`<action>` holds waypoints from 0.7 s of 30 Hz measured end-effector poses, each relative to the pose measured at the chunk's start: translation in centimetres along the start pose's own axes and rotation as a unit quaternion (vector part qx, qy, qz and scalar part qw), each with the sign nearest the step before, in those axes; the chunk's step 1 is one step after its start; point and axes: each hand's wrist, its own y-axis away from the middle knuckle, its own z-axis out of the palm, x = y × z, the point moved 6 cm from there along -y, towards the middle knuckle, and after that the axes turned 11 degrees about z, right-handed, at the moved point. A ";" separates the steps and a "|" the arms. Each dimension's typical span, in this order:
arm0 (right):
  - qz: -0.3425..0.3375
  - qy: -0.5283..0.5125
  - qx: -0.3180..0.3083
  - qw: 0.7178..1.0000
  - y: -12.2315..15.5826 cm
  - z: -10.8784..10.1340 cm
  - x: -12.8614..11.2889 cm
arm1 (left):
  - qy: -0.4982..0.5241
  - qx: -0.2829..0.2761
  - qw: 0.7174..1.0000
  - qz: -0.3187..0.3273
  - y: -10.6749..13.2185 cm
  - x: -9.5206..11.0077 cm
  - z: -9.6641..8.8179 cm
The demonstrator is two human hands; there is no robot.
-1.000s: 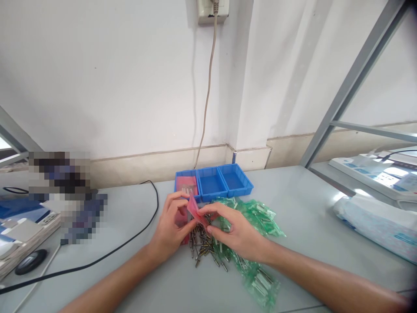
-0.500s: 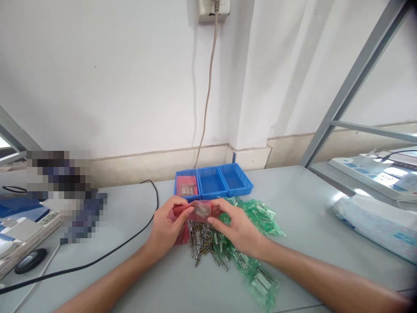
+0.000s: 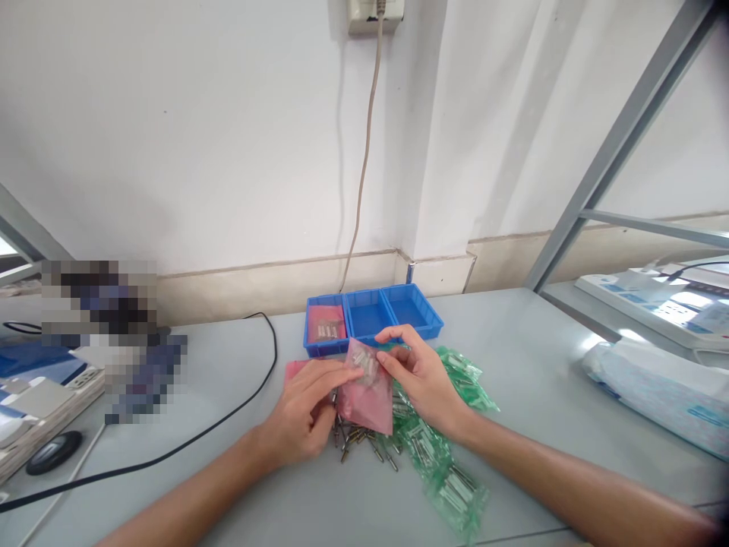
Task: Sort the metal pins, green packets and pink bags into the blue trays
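Note:
My right hand [image 3: 418, 376] pinches the top of a small pink plastic bag [image 3: 367, 395] with small metal parts inside. The bag hangs above a pile of loose metal pins [image 3: 358, 441] on the grey table. My left hand [image 3: 304, 406] touches the bag's left edge with its fingertips, fingers curled. Under the left hand lie more pink bags [image 3: 296, 370]. Green bags of parts [image 3: 449, 463] spread out to the right of the pins.
Three joined blue trays [image 3: 373, 315] stand behind the hands; the left one holds pink bags with parts. A black cable [image 3: 228, 418] curves across the table on the left. A white wrapped bundle [image 3: 654, 387] and a metal frame leg [image 3: 604, 167] are at the right.
The pink bag went from being held level between both hands to hanging from my right hand, raised and turned upright. My left hand dropped lower beside it.

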 end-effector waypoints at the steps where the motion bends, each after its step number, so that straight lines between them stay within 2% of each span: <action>1: -0.002 0.009 -0.003 1.000 0.0 0.0 0.0 | -0.014 0.006 1.000 0.000 0.1 -0.1 0.1; 4: -0.030 0.037 -0.024 0.999 0.1 0.4 -0.4 | -0.025 0.038 0.999 -0.016 0.1 -0.8 0.3; 7: -0.043 0.064 -0.057 0.995 0.4 0.9 -0.9 | -0.032 0.082 0.995 -0.051 -0.1 -1.4 -0.3; 12: 0.018 0.039 -0.112 0.993 1.0 1.6 -0.8 | -0.062 0.115 0.982 -0.137 -0.3 -2.0 -1.3; 15: 0.025 0.032 -0.112 0.993 1.2 1.6 -0.9 | -0.049 0.104 0.977 -0.180 0.0 -2.6 -0.9; 18: 0.015 0.034 -0.102 0.994 1.0 1.6 -0.9 | -0.026 0.130 0.963 -0.236 0.9 -3.4 -0.3; 21: 0.020 0.015 -0.089 0.996 0.7 1.5 -0.5 | 0.013 0.149 0.959 -0.240 1.5 -3.7 0.2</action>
